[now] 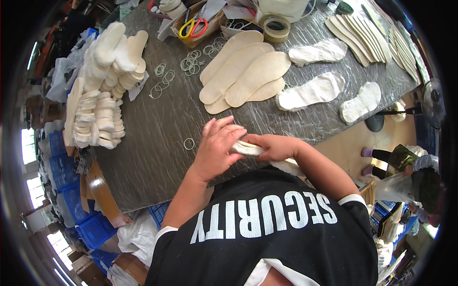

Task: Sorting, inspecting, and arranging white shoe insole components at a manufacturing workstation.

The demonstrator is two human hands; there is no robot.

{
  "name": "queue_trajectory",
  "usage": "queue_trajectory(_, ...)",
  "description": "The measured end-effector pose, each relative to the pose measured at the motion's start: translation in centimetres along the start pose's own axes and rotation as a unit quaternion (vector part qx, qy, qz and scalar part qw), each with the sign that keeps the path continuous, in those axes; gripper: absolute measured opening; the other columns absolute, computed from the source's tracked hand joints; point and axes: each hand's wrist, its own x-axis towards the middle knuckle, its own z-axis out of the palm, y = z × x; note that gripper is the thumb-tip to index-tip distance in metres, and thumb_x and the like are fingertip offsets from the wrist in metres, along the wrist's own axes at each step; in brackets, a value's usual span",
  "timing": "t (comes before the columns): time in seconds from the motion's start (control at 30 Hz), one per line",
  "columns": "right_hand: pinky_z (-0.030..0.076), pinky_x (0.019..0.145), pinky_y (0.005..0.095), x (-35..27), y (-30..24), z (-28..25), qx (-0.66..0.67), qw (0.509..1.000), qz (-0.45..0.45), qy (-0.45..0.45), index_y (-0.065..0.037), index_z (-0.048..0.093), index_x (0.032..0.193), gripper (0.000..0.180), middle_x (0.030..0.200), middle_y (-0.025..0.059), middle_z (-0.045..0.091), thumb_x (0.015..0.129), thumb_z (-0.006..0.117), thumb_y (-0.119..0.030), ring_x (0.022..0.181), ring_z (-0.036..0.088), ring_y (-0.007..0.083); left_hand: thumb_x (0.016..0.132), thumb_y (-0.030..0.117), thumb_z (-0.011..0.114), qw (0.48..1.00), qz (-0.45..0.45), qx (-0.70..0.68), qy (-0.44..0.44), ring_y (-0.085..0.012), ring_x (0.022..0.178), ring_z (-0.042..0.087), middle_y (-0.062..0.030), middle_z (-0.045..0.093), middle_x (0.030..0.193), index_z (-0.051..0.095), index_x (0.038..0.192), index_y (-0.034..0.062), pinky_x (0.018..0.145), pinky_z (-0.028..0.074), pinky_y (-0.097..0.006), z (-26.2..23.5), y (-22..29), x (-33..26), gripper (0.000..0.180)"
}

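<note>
Both hands' grip hides most of a white insole.

You have a dark grey, streaked tabletop under beige insoles, fluffy white insoles, a stacked white pile, yellow-and-red-handled scissors, blue crates, and a black shirt with white lettering and trim.

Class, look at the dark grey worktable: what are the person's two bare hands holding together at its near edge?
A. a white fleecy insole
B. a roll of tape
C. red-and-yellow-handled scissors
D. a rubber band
A: both the left hand and right hand grip a white fleecy insole between them.
</note>
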Motion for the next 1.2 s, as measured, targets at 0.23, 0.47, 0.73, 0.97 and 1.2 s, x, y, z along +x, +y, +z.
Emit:
queue_trajectory(0.23,0.046,0.078,0.0348,-1.0,0.3,1.6,0.015,0.998,-0.019,-0.057,-0.003,0.045,0.124,0.053,0.092,0.0165,0.062,0.074,0.062,-0.010,0.085,0.061,0.0265,0.060,0.005,0.071,0.995,0.017,-0.091,0.026,-0.0182,0.082,0.059,0.0004,0.062,0.070,0.064,0.072,0.0110,0.099,0.030,-0.045,1.2,0.1,-1.3,0.016)
queue_trajectory(0.47,0.047,0.079,0.0376,-1.2,-1.4,1.5,-0.073,0.992,0.032,-0.099,-0.001,0.044,0.126,0.060,0.096,0.0209,0.063,0.074,0.070,-0.018,0.087,0.062,0.0321,0.061,0.007,0.069,0.997,-0.002,-0.066,0.028,-0.0178,0.081,0.058,0.0009,0.062,0.072,0.066,0.076,0.0108,0.100,0.028,-0.046,1.4,1.3,-2.3,0.016)
queue_trajectory(0.73,0.028,0.105,0.0518,-0.6,0.9,3.8,-0.473,0.864,-0.036,0.167,-0.007,0.040,0.133,0.075,0.137,0.0175,0.042,0.067,0.072,-0.019,0.129,0.039,0.0282,0.063,0.009,0.068,0.979,-0.022,0.107,0.171,-0.0190,0.084,0.056,0.0012,0.062,0.080,0.064,0.081,0.0119,0.094,0.032,-0.045,2.8,-2.7,-6.9,0.018)
queue_trajectory(0.97,0.010,0.109,0.0601,0.6,2.9,6.3,-0.574,0.798,-0.066,0.170,-0.014,0.049,0.131,0.080,0.147,0.0139,0.028,0.066,0.065,-0.058,0.140,0.017,0.0325,0.060,0.050,0.074,0.980,-0.131,0.136,0.067,-0.0322,0.124,0.038,-0.0140,0.044,0.133,0.056,0.114,0.0083,0.104,0.025,-0.051,5.1,-4.3,-11.9,0.070)
queue_trajectory(1.2,0.007,0.107,0.0626,2.3,5.4,5.9,-0.600,0.766,-0.057,0.226,-0.022,0.046,0.134,0.091,0.147,0.0160,0.028,0.058,0.064,-0.069,0.138,0.017,0.0395,0.075,0.058,0.061,0.963,-0.197,0.179,-0.036,-0.0298,0.142,0.005,-0.0107,0.008,0.154,0.015,0.147,0.0151,0.110,0.006,-0.058,8.9,-5.7,-11.5,0.096)
